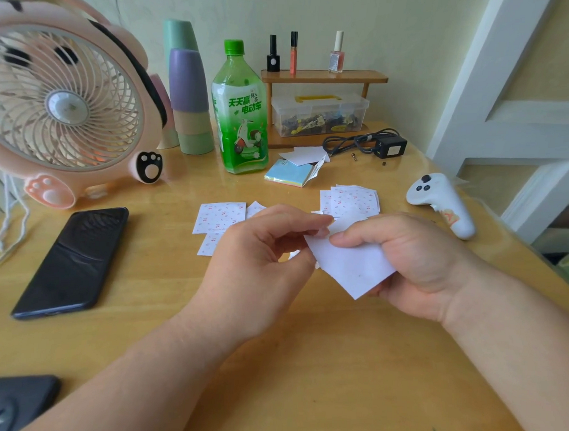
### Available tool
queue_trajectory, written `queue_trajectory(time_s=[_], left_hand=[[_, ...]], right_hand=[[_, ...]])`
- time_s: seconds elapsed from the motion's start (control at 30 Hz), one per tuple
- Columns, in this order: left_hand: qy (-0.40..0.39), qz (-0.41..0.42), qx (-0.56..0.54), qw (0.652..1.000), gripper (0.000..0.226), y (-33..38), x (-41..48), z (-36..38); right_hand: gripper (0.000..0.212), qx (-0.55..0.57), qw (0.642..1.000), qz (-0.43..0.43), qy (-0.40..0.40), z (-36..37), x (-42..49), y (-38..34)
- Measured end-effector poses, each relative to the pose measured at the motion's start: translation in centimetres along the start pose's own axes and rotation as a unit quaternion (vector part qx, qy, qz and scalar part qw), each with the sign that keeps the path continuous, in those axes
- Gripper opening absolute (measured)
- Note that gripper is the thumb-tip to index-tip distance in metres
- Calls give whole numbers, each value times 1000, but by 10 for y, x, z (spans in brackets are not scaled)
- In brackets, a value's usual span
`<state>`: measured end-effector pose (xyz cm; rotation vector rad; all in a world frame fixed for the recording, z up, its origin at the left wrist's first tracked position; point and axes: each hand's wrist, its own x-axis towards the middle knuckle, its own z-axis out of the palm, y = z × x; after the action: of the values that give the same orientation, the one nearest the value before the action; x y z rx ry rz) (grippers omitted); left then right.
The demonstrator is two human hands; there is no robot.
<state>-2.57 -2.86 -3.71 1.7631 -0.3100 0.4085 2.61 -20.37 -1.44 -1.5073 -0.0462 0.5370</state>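
Seeing both hands on one sheet, mid-table, lifted off the wood. Left hand [262, 263] pinches the upper corner of the white paper square [349, 269] between thumb and fingertips. Right hand [413, 261] grips the same sheet: thumb lies across its top face, fingers curl behind. The sheet hangs corner-down with its blank side to my camera, above the table [304, 361], so I can't tell whether the far side has a print.

Behind the hands, flat on the table: one cherry-print sheet [220, 217] to the left, with smaller pieces partly hidden by the left hand. A loose stack of print sheets [353, 200] sits just beyond the right thumb. A pad of coloured paper [287, 176] lies further back, near the green bottle [240, 117].

A black phone [73, 261] lies well left of the hands, in front of the pink fan [64, 101]. A white controller [445, 204] lies to the right, near the table edge.
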Motion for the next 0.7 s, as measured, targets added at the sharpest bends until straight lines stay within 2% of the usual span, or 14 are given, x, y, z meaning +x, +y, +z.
queue_trajectory(time_s=[0.13,0.27,0.43,0.53,0.6,0.67,0.7], left_hand=[[20,-14,19,1000,38,6,1,0],[21,-15,36,999,35,8,1,-2],[11,-20,7,1000,17,7,0,-3],[-11,-26,-11,1000,9,9,0,-4],[-15,-47,-20,999,13,9,1,-3],[-10,-74,-20,997,17,9,1,-3],[-7,-87,-20,996,19,8,2,-3]], right_hand=[[56,-27,999,7,-32,2,-4,-4],[12,-32,997,36,-60,-1,-4,-10],[10,-38,993,71,-83,-9,-1,-11],[34,-46,992,71,-97,-11,0,-11],[47,-52,993,62,-90,-9,0,-10],[55,-79,996,11,-42,-8,2,-7],[55,-111,993,-40,2,-8,5,-4]])
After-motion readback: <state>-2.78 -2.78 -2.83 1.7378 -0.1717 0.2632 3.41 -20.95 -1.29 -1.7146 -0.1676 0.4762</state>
